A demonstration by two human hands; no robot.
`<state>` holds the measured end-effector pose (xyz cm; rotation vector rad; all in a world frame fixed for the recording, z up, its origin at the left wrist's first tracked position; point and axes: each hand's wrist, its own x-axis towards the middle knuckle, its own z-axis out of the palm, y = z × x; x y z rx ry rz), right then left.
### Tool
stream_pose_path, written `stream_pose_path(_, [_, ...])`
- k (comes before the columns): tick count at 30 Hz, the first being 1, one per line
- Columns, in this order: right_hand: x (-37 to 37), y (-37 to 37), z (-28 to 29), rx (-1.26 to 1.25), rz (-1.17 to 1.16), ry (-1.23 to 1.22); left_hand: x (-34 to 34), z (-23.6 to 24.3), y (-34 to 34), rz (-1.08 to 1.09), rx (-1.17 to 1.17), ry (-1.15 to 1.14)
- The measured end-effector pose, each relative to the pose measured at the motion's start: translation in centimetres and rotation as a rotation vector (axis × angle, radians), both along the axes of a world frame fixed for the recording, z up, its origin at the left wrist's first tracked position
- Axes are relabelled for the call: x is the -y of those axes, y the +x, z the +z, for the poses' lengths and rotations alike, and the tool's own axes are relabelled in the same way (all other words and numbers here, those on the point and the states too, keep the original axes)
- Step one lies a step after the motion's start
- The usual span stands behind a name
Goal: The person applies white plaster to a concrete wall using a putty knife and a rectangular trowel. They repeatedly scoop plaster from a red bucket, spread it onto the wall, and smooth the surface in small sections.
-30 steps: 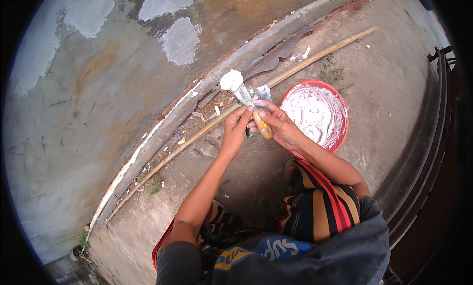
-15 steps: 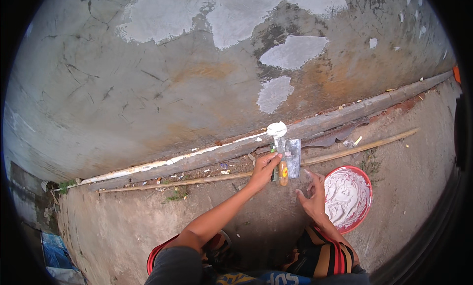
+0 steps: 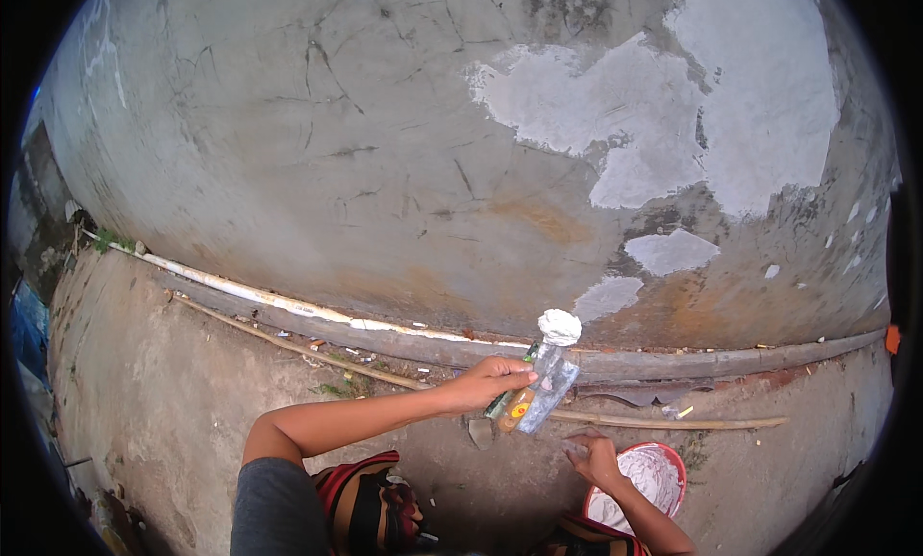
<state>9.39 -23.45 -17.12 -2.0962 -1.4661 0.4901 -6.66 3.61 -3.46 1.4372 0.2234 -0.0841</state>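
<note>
My left hand (image 3: 495, 380) is closed around a putty knife (image 3: 520, 404) with a wooden handle. A thick dollop of white putty (image 3: 559, 327) sits on the far end of its blade. Alongside the knife, a flat grey metal plate (image 3: 552, 394) is in the same grip, its far side hidden. My right hand (image 3: 594, 460) hovers by the bucket with loosely bent fingers and holds nothing I can see. Beside and partly under that forearm stands a red bucket (image 3: 684, 479) of white putty (image 3: 654, 474).
A grey wall (image 3: 385, 171) with pale putty patches (image 3: 663, 123) rises ahead. Along its base run a ledge (image 3: 673, 364) and a white pipe (image 3: 260, 294). A bamboo pole (image 3: 673, 423) lies on the ground among small litter. Orange (image 3: 891, 340) shows at the far right.
The view has swung left and up, so more wall shows. My left hand has tilted the putty knife and plate to the right. My right hand's fingers have curled in more.
</note>
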Motion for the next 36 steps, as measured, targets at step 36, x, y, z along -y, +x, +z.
stream_pose_path(36, [-16.3,-3.0,3.2,-1.542,-0.450,0.502,-5.3,-3.1,-9.8,0.499,0.139,-0.111])
